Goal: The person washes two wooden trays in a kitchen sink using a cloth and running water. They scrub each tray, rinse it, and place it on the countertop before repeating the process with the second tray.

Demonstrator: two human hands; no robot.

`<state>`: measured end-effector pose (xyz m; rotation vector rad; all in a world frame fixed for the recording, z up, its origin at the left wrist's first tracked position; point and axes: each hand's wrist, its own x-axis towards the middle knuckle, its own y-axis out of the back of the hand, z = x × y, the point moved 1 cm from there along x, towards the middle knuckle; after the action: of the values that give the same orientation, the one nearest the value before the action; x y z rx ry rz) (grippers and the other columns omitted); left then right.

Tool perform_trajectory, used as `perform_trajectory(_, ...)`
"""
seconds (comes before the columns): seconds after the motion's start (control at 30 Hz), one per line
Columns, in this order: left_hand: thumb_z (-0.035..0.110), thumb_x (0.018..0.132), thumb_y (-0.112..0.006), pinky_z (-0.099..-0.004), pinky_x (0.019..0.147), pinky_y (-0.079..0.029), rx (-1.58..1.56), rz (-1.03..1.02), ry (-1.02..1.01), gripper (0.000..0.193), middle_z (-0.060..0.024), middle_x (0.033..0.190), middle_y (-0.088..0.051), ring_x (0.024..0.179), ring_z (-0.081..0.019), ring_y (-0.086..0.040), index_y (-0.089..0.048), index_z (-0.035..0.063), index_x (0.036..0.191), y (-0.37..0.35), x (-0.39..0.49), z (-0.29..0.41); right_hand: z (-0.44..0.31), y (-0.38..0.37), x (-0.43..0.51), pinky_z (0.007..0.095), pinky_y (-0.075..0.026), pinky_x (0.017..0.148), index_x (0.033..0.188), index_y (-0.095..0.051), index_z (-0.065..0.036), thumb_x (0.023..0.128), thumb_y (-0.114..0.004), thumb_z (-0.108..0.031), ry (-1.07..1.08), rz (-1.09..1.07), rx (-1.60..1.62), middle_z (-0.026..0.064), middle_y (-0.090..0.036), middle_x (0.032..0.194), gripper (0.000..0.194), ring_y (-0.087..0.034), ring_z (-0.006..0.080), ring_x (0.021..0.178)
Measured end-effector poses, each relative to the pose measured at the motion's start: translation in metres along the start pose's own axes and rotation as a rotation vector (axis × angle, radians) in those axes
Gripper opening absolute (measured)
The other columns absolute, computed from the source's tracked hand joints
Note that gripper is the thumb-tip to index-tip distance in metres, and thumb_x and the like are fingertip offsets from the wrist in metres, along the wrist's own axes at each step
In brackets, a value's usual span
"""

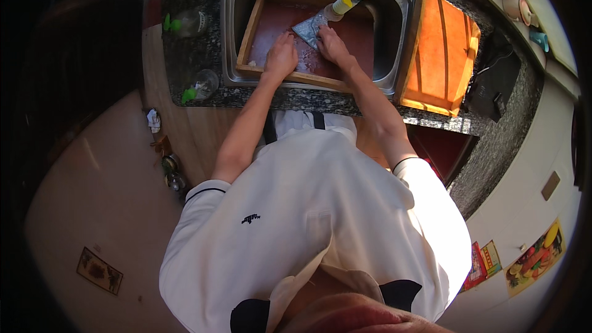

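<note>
A shallow wooden tray point(296, 75) with a red-brown bottom rests in the stainless steel sink point(402, 32), its near edge lying by the front rim. Over the tray, a grey-blue piece that looks like a wet cloth point(309, 30) spreads beneath the tap nozzle point(341, 5). My right hand point(334, 47) has its fingers curled at the cloth's right edge. Close to the cloth's left corner is my left hand point(281, 57), fingers together and bent; whether it grips the cloth is hidden. White suds or wet marks show on the tray bottom between my hands.
A second wooden tray point(441, 51), orange in sunlight, stands against the sink's right side on the speckled stone counter point(485, 148). Clear containers with green tops point(206, 84) sit left of the sink. A black item point(495, 85) lies far right. The tap overhangs the sink.
</note>
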<state>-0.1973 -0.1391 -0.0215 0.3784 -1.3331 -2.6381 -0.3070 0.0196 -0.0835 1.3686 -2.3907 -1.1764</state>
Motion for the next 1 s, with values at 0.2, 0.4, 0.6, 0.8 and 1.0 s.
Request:
perform_trajectory(0.2,0.007,0.086,-0.059,-0.0475,0.089,-0.048,-0.077,0.081,-0.049,0.021,-0.0192,0.103,-0.067,0.101,-0.0377,-0.061,-0.065,-0.0017,0.105,0.021,-0.013,0.005,-0.026,0.007,-0.006,0.0443,-0.041,0.108,0.13,-0.049,0.001,0.082,-0.062,-0.001,0.011,-0.046,0.175,0.0225,-0.05,0.138,0.049,-0.046,0.0397,0.129)
perform_trajectory(0.4,0.011,0.082,-0.061,-0.0457,0.081,-0.047,0.075,0.152,-0.054,0.013,-0.015,0.091,-0.066,0.09,-0.0331,-0.061,-0.067,0.0026,0.089,0.032,-0.025,-0.002,0.014,0.025,-0.022,0.045,-0.04,0.108,0.136,-0.047,-0.004,0.081,-0.053,0.004,-0.185,0.106,0.123,0.0236,-0.052,0.137,0.056,-0.046,0.0413,0.129)
perform_trajectory(0.6,0.014,0.082,-0.064,-0.0445,0.087,-0.045,0.035,0.086,-0.02,0.016,-0.0133,0.1,-0.064,0.099,-0.0322,-0.058,-0.067,0.0026,0.093,0.017,-0.01,0.001,-0.024,-0.015,0.0,0.0419,-0.036,0.114,0.13,-0.058,-0.003,0.081,-0.05,0.007,0.021,0.029,0.12,0.0191,-0.048,0.145,0.052,-0.042,0.036,0.136)
perform_trajectory(0.8,0.009,0.081,-0.063,-0.0459,0.102,-0.042,0.281,0.195,0.211,0.05,-0.0273,0.126,-0.052,0.122,-0.0419,-0.046,-0.051,-0.0031,0.128,0.051,-0.004,-0.044,-0.013,0.019,-0.055,0.0437,-0.04,0.109,0.128,-0.06,-0.005,0.081,-0.052,0.006,-0.196,0.156,0.087,0.0174,-0.05,0.143,0.049,-0.046,0.0367,0.132)
perform_trajectory(1.0,0.015,0.089,-0.061,-0.0545,0.086,-0.051,0.103,-0.09,0.51,0.03,-0.0324,0.104,-0.065,0.098,-0.0495,-0.063,-0.053,-0.0044,0.111,0.05,0.024,-0.07,-0.019,0.021,-0.069,0.0424,-0.039,0.11,0.126,-0.062,-0.006,0.082,-0.05,0.007,-0.276,0.157,0.082,0.0173,-0.05,0.143,0.048,-0.045,0.0361,0.133)
